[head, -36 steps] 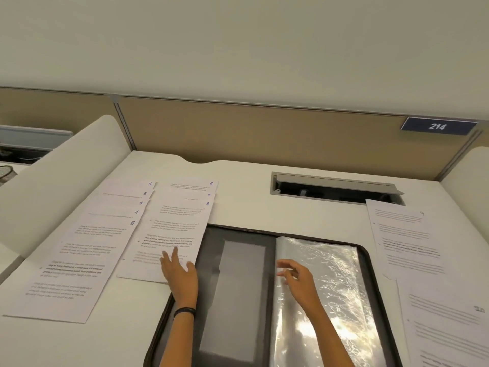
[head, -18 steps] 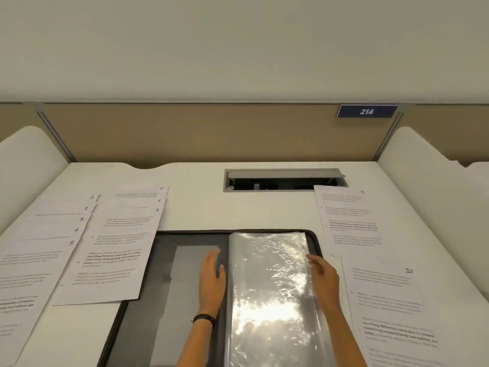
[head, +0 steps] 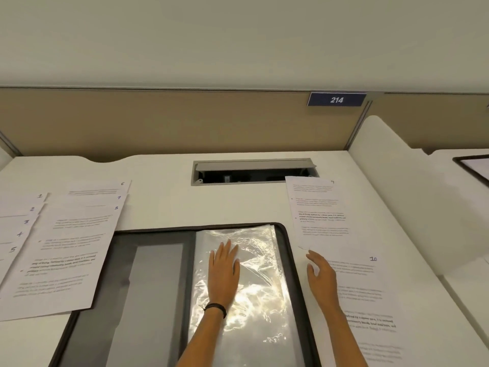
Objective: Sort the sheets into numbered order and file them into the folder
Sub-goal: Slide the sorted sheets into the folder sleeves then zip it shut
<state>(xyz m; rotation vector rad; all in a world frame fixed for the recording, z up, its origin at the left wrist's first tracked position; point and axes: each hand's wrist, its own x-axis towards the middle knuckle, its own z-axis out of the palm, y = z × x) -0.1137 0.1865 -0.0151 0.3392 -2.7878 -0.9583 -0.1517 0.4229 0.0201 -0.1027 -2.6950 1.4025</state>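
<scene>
An open black folder (head: 288, 250) lies in front of me, its clear plastic sleeves (head: 259, 287) on the right half. My left hand (head: 223, 271) rests flat on the sleeves with straight fingers. My right hand (head: 321, 276) hovers open past the folder's right edge, over the sheet numbered 10 (head: 370, 300). Its fingertips are close to the lower corner of sheet 9 (head: 317, 210). On the left lie two fanned stacks: sheets 1 to 5 (head: 18, 229) and sheets 6 to 8 (head: 71, 250).
A cable slot (head: 251, 172) is set into the white desk (head: 164, 197) behind the folder. Beige partitions bound the desk at the back, with a blue sign reading 214 (head: 336, 99). A curved white divider (head: 397, 186) stands on the right.
My left hand moved right from the folder's grey inner cover onto the plastic sleeves. My right hand left the sleeves and shifted right, over sheet 10. The view turned right.
</scene>
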